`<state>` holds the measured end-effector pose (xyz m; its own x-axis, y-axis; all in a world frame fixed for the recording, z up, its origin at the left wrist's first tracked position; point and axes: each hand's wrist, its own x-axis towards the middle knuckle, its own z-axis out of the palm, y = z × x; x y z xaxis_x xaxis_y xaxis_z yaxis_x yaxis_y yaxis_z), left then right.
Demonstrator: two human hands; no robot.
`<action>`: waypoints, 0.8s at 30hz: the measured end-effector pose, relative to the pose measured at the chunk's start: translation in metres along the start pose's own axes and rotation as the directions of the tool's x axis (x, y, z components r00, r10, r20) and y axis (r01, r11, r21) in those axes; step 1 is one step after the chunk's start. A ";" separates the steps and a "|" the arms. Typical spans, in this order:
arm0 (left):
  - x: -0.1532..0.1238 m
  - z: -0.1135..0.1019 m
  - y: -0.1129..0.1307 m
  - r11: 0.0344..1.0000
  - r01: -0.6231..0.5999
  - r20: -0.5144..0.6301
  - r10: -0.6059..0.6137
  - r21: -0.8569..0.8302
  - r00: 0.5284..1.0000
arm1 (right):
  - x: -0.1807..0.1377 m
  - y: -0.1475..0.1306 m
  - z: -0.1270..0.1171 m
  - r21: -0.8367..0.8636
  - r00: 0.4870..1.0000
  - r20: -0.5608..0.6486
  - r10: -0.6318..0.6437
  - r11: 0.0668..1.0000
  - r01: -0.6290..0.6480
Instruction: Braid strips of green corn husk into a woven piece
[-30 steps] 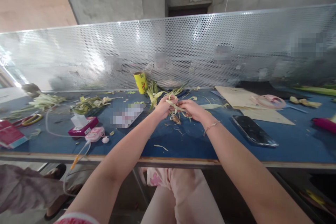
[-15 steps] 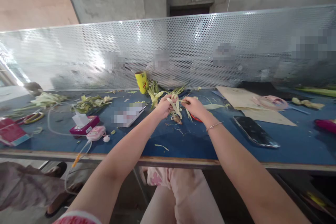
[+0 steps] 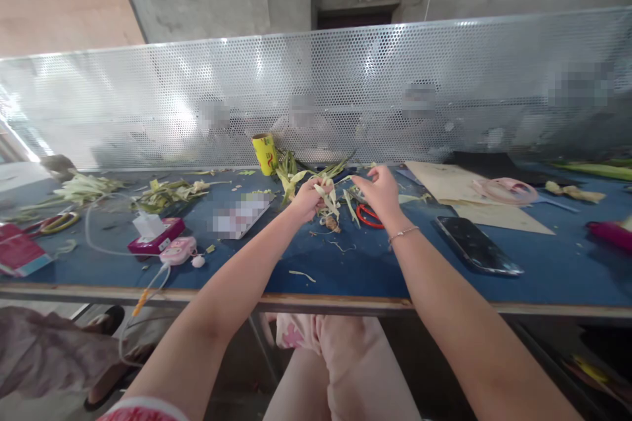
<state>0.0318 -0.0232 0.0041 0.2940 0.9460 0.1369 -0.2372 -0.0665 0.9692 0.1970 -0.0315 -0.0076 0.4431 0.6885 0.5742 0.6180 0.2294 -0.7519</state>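
Note:
My left hand [image 3: 310, 201] is closed around a small bundle of pale corn husk strips [image 3: 330, 197] over the middle of the table. To its right, my right hand [image 3: 381, 194] is raised, with thumb and fingertip pinched at the end of a thin husk strand [image 3: 345, 179] that runs back to the bundle. Red-handled scissors [image 3: 369, 217] lie below the right hand, their blades partly covered by husk. A brownish lump [image 3: 332, 223] shows just under the bundle; whether it belongs to it I cannot tell. Green husk leaves [image 3: 291, 174] are heaped behind my left hand.
A yellow tube [image 3: 265, 154] stands by the perforated metal screen [image 3: 222, 79]. A phone [image 3: 476, 247] and brown paper [image 3: 503, 216] lie right. Left are another phone-like slab [image 3: 244, 216], a purple tissue box [image 3: 157, 237], a cabled pink case [image 3: 178, 250] and husk piles [image 3: 170, 196].
My right hand has moved up and slightly right, away from the left, drawing out a thin strand. The red scissor handles are now uncovered. My left hand keeps its hold.

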 end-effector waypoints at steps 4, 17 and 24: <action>-0.005 0.004 0.002 1.000 0.000 0.016 -0.001 0.015 1.000 | -0.003 -0.004 0.005 0.217 0.933 0.338 0.122 0.955 -0.204; -0.006 0.003 0.002 0.998 0.045 0.066 -0.042 -0.037 0.997 | -0.014 -0.017 0.017 0.812 0.930 0.366 0.035 0.476 -0.338; -0.014 0.007 0.002 0.993 0.094 0.200 -0.107 0.075 0.974 | -0.016 -0.014 0.021 0.593 0.941 0.291 -0.174 0.805 -0.034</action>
<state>0.0339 -0.0384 0.0059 0.4967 0.8651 0.0703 -0.1385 -0.0010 0.9904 0.1676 -0.0317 -0.0132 0.1200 0.8079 0.5770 0.0971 0.5689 -0.8167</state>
